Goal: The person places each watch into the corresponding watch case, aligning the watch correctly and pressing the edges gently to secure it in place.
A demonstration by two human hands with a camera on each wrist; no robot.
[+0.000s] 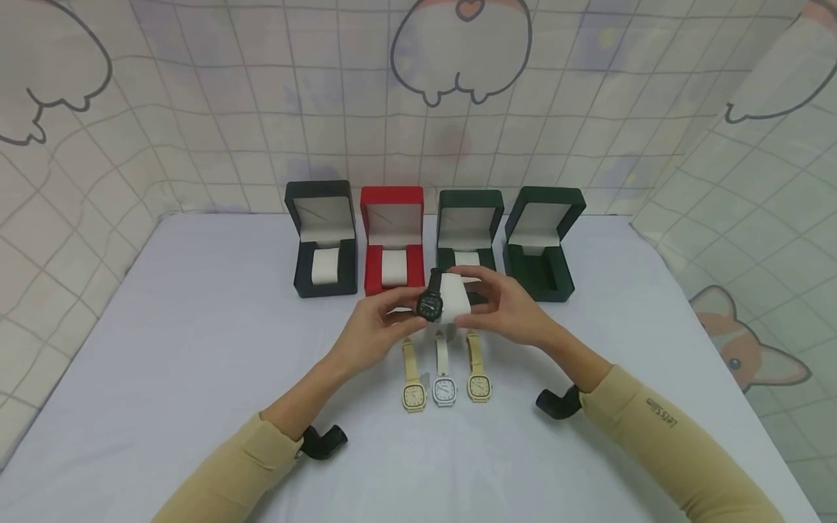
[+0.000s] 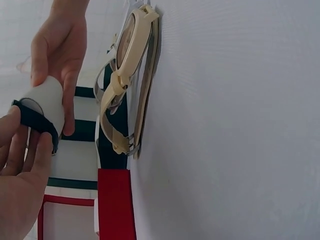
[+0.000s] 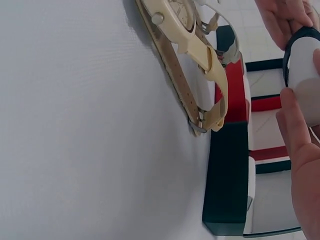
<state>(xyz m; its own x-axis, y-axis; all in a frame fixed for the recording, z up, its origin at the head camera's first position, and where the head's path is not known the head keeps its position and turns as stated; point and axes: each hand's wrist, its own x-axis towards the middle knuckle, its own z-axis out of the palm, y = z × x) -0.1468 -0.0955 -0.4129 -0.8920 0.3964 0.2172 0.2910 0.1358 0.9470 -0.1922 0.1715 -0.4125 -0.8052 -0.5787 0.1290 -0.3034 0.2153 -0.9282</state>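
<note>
My left hand (image 1: 375, 323) pinches a black wristwatch (image 1: 430, 303) by its strap. The right hand (image 1: 506, 303) grips a white watch cushion (image 1: 453, 298) from the other side. In the left wrist view the dark strap lies over one end of the cushion (image 2: 52, 100); the right wrist view shows the strap looped around that end too. Both hands hold these pieces above the table, in front of the open boxes. The rightmost green box (image 1: 539, 269) has a bare inside with no cushion in it.
Behind the hands stand a black box (image 1: 325, 272), a red box (image 1: 394, 272) and another green box (image 1: 467, 211), each open with a white cushion. Nearer me lie a cream watch (image 1: 413, 396), a white watch (image 1: 444, 390) and a yellowish watch (image 1: 479, 386).
</note>
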